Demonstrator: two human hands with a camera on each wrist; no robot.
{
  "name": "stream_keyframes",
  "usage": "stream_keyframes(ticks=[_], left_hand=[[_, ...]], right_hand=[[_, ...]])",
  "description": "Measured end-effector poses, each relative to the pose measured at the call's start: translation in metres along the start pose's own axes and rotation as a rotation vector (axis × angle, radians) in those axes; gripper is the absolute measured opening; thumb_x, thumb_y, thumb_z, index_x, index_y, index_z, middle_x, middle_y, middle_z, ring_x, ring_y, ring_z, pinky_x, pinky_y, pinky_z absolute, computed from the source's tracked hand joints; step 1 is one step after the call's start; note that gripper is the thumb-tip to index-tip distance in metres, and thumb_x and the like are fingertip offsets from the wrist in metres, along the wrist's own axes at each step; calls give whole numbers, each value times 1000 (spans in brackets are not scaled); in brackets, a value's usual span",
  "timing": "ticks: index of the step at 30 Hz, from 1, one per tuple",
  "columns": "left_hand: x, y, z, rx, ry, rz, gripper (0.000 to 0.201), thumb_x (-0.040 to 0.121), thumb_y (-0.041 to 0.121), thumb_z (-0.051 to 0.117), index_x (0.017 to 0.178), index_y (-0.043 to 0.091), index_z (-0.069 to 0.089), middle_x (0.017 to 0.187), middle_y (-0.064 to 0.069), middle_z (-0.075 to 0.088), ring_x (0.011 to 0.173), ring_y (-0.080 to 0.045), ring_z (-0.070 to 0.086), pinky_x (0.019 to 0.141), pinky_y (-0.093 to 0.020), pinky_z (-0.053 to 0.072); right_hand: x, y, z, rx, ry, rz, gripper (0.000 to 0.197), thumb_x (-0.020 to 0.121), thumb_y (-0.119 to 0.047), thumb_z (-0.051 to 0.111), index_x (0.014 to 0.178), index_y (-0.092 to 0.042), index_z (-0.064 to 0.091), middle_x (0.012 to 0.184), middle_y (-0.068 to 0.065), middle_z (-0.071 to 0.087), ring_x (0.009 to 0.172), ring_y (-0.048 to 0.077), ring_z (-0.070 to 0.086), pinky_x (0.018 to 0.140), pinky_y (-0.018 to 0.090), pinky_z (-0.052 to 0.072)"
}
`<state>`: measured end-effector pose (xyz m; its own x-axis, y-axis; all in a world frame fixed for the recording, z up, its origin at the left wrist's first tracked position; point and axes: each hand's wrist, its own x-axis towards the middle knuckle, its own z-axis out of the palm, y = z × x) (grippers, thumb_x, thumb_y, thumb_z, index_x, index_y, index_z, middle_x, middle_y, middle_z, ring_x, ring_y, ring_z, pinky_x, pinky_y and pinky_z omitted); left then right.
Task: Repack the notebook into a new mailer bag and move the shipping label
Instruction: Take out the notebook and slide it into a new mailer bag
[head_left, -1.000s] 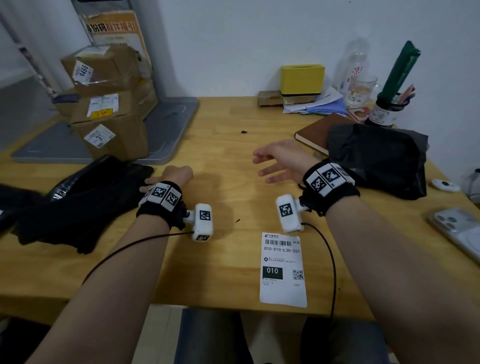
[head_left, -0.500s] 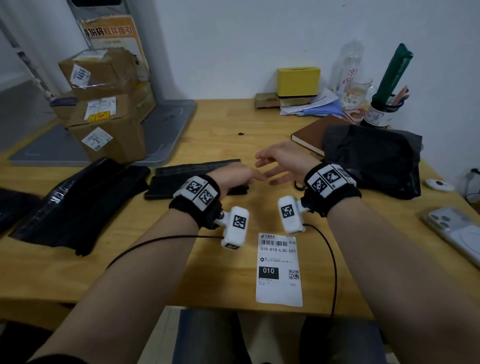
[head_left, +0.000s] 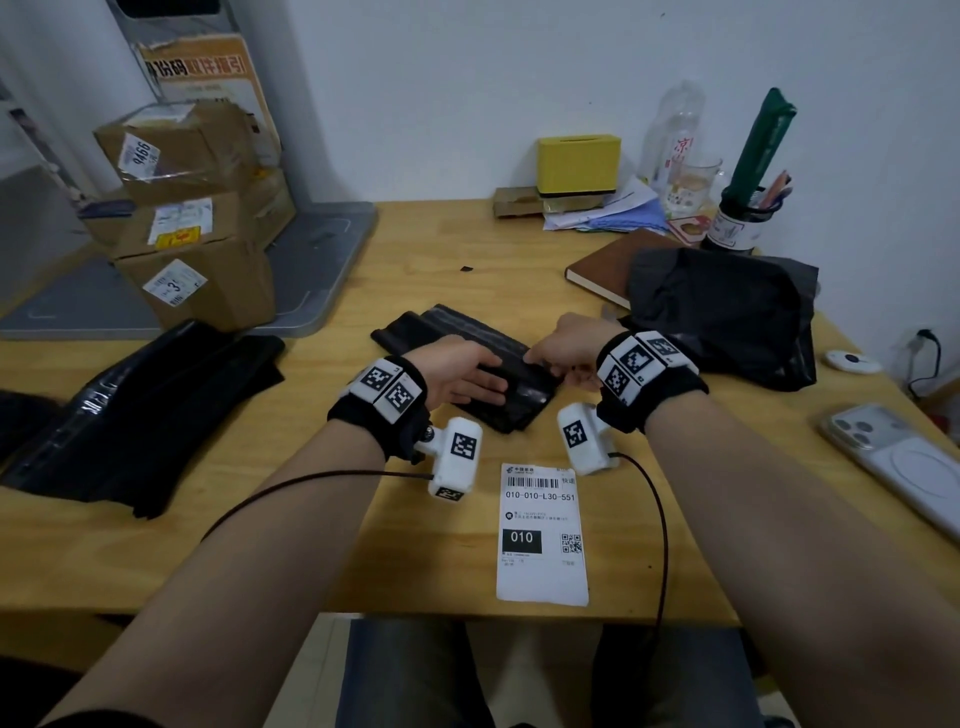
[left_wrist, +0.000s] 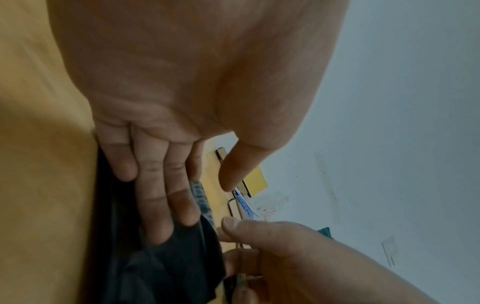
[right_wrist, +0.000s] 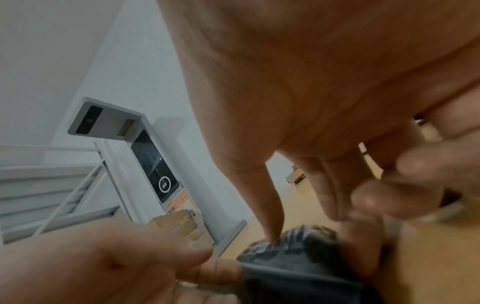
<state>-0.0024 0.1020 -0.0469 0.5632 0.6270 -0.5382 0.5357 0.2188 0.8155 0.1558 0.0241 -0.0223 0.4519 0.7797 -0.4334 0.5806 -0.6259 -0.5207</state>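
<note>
A folded black mailer bag (head_left: 460, 332) lies in the middle of the wooden table (head_left: 311, 545). My left hand (head_left: 470, 376) lies flat on it with straight fingers (left_wrist: 161, 205) pressing the plastic (left_wrist: 166, 267). My right hand (head_left: 556, 348) pinches the bag's right edge (right_wrist: 298, 267) between thumb and curled fingers. The white shipping label (head_left: 542, 535) lies loose at the table's near edge, just behind my wrists. A brown notebook (head_left: 602, 267) lies at the back right, partly covered by a crumpled black mailer bag (head_left: 722, 312).
A pile of black mailer bags (head_left: 140, 410) lies at the left. Stacked cardboard boxes (head_left: 192, 234) stand on a grey platform at the back left. A phone (head_left: 904, 467) lies at the right edge, and a pen cup (head_left: 737, 228), a glass and a yellow box (head_left: 578, 161) are along the wall.
My left hand has brought a folded black bag from the left pile to the table's middle and laid flat on it. My right hand has dropped onto the bag's right edge.
</note>
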Motion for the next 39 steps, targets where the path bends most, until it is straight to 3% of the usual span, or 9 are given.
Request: stream_keyframes(ticks=[4, 8, 12, 16, 23, 25, 29, 34, 39], left_hand=[[3, -3, -2, 40, 81, -13, 33, 100, 23, 51, 131, 13, 49, 87, -3, 76, 78, -19, 75, 78, -32, 42], [0, -5, -6, 75, 117, -41, 31, 100, 25, 51, 129, 14, 53, 84, -3, 73, 65, -16, 68, 57, -27, 34], [-2, -6, -10, 105, 118, -50, 30, 101, 23, 48, 128, 13, 52, 83, -4, 71, 59, -15, 62, 52, -26, 31], [-3, -7, -14, 122, 105, -61, 31, 101, 23, 46, 129, 11, 52, 84, -4, 71, 56, -14, 59, 51, -25, 31], [-11, -5, -18, 43, 87, -52, 21, 101, 23, 49, 118, 14, 55, 88, -3, 71, 74, -19, 68, 59, -27, 38], [-8, 0, -22, -55, 152, 38, 16, 100, 17, 49, 114, 12, 57, 98, -4, 71, 91, -24, 71, 77, -33, 48], [-6, 17, -37, -184, 371, 234, 15, 93, 12, 57, 105, 8, 64, 116, -6, 68, 109, -26, 65, 98, -42, 51], [-17, 40, -36, -296, 366, 355, 13, 89, 19, 61, 100, 16, 66, 108, -3, 73, 101, -21, 70, 77, -34, 50], [-25, 53, -20, -195, 188, 379, 28, 91, 29, 68, 116, 16, 67, 109, -2, 74, 97, -23, 72, 84, -39, 56]], right_hand=[[-5, 0, -1, -128, -1, -19, 35, 97, -35, 68, 82, -5, 60, 34, -5, 53, 36, 15, 47, 44, 26, 37], [4, 4, 1, -26, 17, -27, 31, 93, -27, 74, 78, -4, 60, 46, 4, 54, 44, 21, 45, 45, 27, 38], [12, 2, 4, 215, 50, -20, 27, 91, -21, 75, 79, -6, 57, 60, 11, 52, 47, 24, 46, 50, 29, 50], [15, -5, 5, 107, -41, -21, 32, 89, -30, 78, 84, -3, 61, 48, 4, 56, 38, 20, 43, 42, 25, 38], [12, -10, 6, 74, -26, -81, 39, 89, -38, 76, 70, -12, 54, 52, 4, 47, 36, 17, 41, 43, 24, 33], [11, -14, -1, 272, 77, -208, 27, 92, -36, 72, 81, -13, 64, 69, 5, 58, 55, 18, 54, 50, 26, 43], [6, -20, -29, 699, 307, -336, 25, 92, -34, 69, 76, -20, 54, 85, 9, 63, 83, 26, 65, 71, 43, 58], [-6, -18, -42, 802, 235, -294, 30, 98, -28, 65, 74, -20, 50, 98, 15, 63, 104, 37, 69, 70, 49, 64], [-11, -17, -36, 852, 199, -369, 14, 96, -22, 70, 87, -17, 60, 95, 10, 68, 97, 29, 70, 70, 41, 63]])
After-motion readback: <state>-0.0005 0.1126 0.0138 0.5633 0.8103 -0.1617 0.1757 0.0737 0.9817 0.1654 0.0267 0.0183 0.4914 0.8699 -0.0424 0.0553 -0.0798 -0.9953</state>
